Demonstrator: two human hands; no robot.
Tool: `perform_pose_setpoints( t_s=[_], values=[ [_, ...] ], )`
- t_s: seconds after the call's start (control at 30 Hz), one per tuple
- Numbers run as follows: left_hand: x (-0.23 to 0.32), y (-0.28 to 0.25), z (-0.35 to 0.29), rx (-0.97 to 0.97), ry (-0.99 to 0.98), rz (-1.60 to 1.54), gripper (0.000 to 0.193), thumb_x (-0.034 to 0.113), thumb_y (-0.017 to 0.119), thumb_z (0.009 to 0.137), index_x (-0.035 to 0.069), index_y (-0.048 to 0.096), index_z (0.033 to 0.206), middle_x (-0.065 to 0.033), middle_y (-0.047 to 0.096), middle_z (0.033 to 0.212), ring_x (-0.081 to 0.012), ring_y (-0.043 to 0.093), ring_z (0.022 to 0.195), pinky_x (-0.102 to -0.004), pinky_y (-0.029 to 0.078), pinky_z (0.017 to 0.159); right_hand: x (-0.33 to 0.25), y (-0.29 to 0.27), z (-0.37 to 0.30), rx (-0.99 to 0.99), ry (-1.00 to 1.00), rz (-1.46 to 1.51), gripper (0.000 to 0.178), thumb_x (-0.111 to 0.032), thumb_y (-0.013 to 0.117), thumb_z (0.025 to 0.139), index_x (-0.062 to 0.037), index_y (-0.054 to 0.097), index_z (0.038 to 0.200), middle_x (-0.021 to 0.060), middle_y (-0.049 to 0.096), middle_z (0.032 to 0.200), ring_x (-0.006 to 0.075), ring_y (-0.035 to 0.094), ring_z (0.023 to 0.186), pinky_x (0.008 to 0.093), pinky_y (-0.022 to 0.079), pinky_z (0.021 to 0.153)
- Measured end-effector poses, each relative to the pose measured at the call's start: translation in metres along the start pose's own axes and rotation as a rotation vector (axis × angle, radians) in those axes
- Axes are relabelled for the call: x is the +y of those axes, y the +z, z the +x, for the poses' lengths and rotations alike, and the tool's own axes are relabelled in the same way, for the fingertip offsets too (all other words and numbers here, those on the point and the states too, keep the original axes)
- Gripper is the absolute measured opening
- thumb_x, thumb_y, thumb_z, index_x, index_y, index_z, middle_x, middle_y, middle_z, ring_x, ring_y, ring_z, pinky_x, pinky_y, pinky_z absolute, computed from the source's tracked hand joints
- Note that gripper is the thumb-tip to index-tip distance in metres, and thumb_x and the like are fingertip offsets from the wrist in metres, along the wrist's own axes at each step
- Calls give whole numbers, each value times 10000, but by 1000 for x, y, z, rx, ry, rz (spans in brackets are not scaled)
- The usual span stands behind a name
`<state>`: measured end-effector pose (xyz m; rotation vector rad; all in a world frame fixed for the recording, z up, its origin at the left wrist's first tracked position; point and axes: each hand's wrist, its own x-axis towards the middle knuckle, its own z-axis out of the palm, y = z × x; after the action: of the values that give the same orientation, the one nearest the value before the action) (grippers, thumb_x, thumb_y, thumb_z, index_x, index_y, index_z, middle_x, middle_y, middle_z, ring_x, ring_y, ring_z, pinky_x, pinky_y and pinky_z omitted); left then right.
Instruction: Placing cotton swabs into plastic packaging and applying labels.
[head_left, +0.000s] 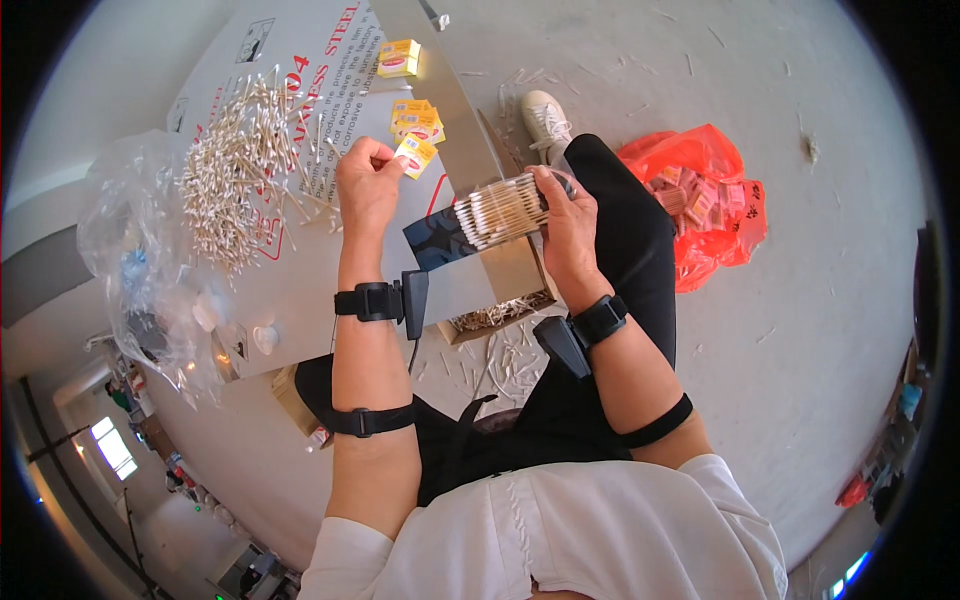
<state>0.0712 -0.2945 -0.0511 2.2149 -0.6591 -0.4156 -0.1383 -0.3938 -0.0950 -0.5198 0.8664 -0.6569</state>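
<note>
Between the thumb and fingers of my left hand (pixel 368 188) is a small yellow-and-white card (pixel 417 153), pinched at its near left corner. My right hand (pixel 568 225) grips the right end of a dark blue patterned pack (pixel 432 241). Cotton swabs (pixel 498 211) lie side by side across that pack, their white tips in two rows. Just beyond my left hand, more yellow cards (pixel 425 120) overlap on the table, and a small yellow stack (pixel 399 60) sits farther back. A large heap of loose cotton swabs (pixel 235 180) spreads to the left of my left hand.
The table's white printed sheet (pixel 325 290) ends near my right hand. A clear plastic bag (pixel 135 250) lies at the left. Below the edge stands a carton with swabs (pixel 500 315). A red bag (pixel 690 150) with pink packs sits on the floor, where swabs are scattered.
</note>
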Motion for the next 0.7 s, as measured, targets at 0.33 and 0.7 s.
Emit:
perform_pose_setpoints(
  t_s=[0.33, 0.7],
  values=[
    [-8, -23, -21, 337, 261, 55, 68, 65, 664, 840, 15, 627, 869, -109, 627, 723, -193, 597, 636, -327, 493, 635, 1, 3, 3, -37, 2, 27, 177, -170, 666, 928, -7, 690, 991, 21, 683, 896, 97, 623, 792, 244, 503, 733],
    [-146, -181, -152, 749, -49, 304, 49, 48, 662, 839, 12, 634, 858, -77, 647, 749, -179, 595, 695, -313, 488, 673, 4, -32, 18, -166, 185, 150, 356, -375, 584, 970, -58, 606, 1129, 86, 692, 1064, 250, 680, 940, 420, 545, 862]
  ],
)
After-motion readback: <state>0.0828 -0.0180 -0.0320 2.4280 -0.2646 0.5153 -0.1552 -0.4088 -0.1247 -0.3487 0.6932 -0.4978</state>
